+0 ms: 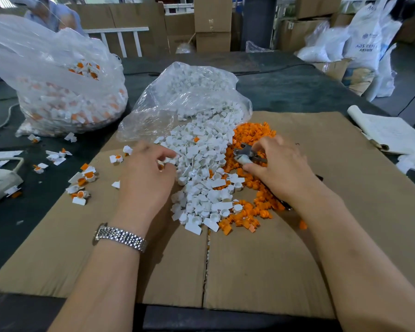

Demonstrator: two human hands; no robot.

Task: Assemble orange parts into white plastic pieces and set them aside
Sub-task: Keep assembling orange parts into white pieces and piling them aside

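Here, both hands worked at the heap in mid-frame.

The left hand (149, 168) pinched a small white piece with orange showing (162, 163), probably ready to join the finished ones (82, 180) at left. The right hand (277, 164) gripped a metal tool (248, 153) over the orange parts (252, 135), beside the white plastic pieces (201, 164) spilled on cardboard (261, 259) for easy reach.

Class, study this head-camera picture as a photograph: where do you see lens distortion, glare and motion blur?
Head view: the wide-angle lens bows the cardboard sheet and the table edges outward; glare whitens the clear plastic bag at far left; the left hand is smeared at its fingertips, and the metal tool gripped by the right hand is soft; lighting is even, shadows faint.
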